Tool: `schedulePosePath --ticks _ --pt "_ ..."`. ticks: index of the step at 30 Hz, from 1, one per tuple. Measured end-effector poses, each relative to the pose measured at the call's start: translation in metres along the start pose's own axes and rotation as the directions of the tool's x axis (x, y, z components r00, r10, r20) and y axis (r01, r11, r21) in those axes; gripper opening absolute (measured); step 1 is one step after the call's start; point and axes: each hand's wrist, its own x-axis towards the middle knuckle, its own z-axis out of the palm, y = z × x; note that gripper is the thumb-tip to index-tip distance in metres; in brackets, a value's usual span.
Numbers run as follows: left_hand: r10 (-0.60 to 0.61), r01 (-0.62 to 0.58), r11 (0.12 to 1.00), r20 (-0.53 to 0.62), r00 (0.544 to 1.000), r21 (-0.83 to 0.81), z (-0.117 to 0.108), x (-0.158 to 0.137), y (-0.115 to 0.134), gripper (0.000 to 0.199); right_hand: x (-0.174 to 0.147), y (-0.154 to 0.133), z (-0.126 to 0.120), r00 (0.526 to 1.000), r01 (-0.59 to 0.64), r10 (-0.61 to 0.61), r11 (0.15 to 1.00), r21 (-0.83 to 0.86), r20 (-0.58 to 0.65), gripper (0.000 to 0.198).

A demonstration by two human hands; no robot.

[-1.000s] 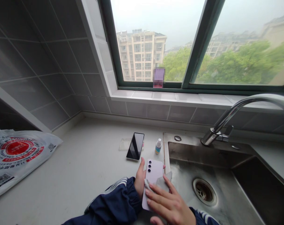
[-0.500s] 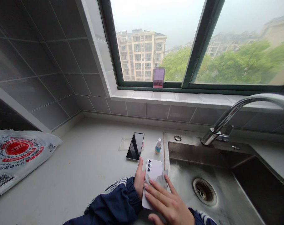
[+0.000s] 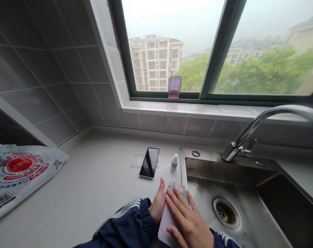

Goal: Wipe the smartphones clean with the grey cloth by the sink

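Note:
My left hand (image 3: 158, 204) grips a pale lilac smartphone (image 3: 166, 225) by its left edge, thumb pointing up, just above the counter's front part. The phone's back faces me. Across its upper end lies my right hand (image 3: 189, 220), fingers stretched out and pressing a thin grey cloth (image 3: 183, 199) against it. Cloth and fingers cover the camera lenses. Beyond my hands a second phone (image 3: 149, 163) with a dark screen rests on the counter, partly over a clear phone case (image 3: 137, 161). A small white-capped spray bottle (image 3: 174, 163) stands upright to its right.
A steel sink (image 3: 205, 186) with a drain (image 3: 225, 212) is close on my right, under a curved chrome faucet (image 3: 245, 137). On the far left of the white counter (image 3: 102, 182) lies a printed plastic bag (image 3: 19, 172). A tiled window ledge (image 3: 166, 106) runs behind.
My right hand has slid the cloth up the lilac phone, over the lenses that showed before. The phone has turned slightly and shifted right and down in my left hand.

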Motion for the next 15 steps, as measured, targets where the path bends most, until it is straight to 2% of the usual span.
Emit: schedulePosePath --ticks 8,10,12,15 --pt "-0.049 0.028 0.992 -0.175 0.983 -0.12 -0.01 0.003 0.008 0.09 0.009 0.0 -0.007 0.968 0.244 -0.239 0.968 0.056 -0.081 0.052" --pt "-0.051 0.033 0.993 -0.157 0.986 -0.113 -0.012 0.002 0.009 0.094 0.012 -0.001 -0.011 0.949 0.304 -0.298 0.951 0.055 -0.107 0.047" --pt "-0.062 0.053 0.994 -0.089 0.994 -0.099 -0.013 0.002 0.009 0.1 0.014 -0.003 -0.013 0.929 0.357 -0.349 0.933 0.047 -0.122 0.042" --pt "-0.065 0.062 0.995 -0.033 0.997 -0.077 -0.013 0.001 0.01 0.105 0.013 -0.004 -0.013 0.918 0.385 -0.377 0.921 0.052 -0.119 0.037"
